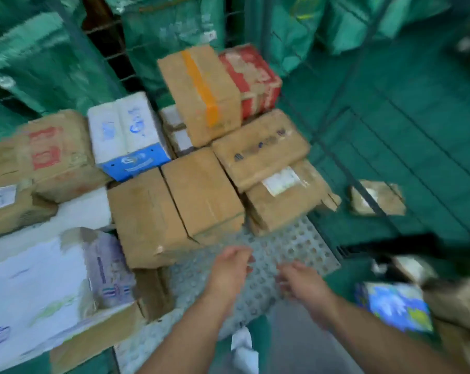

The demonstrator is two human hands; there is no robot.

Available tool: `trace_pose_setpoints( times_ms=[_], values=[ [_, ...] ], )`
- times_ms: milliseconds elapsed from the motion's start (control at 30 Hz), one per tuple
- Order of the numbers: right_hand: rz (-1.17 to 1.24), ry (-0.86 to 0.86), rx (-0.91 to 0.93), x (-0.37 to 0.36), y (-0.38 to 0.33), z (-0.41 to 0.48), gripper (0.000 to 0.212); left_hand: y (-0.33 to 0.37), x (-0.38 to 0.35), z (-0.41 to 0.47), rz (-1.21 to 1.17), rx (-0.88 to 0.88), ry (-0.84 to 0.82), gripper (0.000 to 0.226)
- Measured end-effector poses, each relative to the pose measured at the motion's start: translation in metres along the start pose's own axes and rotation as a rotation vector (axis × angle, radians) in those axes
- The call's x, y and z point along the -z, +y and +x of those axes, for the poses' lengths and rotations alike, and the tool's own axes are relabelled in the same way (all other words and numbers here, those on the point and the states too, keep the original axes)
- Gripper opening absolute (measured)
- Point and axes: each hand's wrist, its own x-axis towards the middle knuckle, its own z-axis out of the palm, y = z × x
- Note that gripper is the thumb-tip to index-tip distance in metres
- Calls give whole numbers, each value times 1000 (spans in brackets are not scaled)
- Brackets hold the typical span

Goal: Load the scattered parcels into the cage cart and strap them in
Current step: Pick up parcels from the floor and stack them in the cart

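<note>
Head view: brown cardboard parcels (201, 190), taped and dented, sit stacked on the perforated grey metal cart floor (296, 252). The left hand (232, 268) and right hand (301, 283) hover there, loosely curled, empty.

Taped brown and white cardboard parcels (201, 190) side by side on the perforated grey floor of the cage cart (296, 248).

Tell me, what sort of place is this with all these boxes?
Most likely a courier depot or parcel sorting warehouse: taped cardboard parcels, one bearing a shipping label, sit stacked on a perforated metal cart floor, with a wire cage wall and green woven sacks behind.
</note>
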Motion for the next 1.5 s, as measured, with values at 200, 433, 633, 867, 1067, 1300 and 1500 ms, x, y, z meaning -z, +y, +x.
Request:
trace_pose_setpoints(
  times_ms=[200,433,633,867,1067,1300,1500],
  values=[
    [270,173,45,25,64,-92,22,-49,-35,-85,243,-121,-247,15],
    [570,387,82,81,156,-179,17,-95,-106,-154,563,-237,-499,13],
    [772,558,18,127,254,-232,15,-129,-182,-210,845,-343,-656,13],
    [958,656,-46,178,375,-280,24,-202,-290,-269,1080,-362,-820,13],
    [980,632,-134,257,479,-295,22,-248,-381,-310,1107,-349,-779,16],
    [950,601,-135,348,516,-296,24,-252,-435,-319,1074,-299,-634,21],
    [954,537,-163,385,500,-256,23,-231,-461,-294,1099,-218,-565,25]
  ],
)
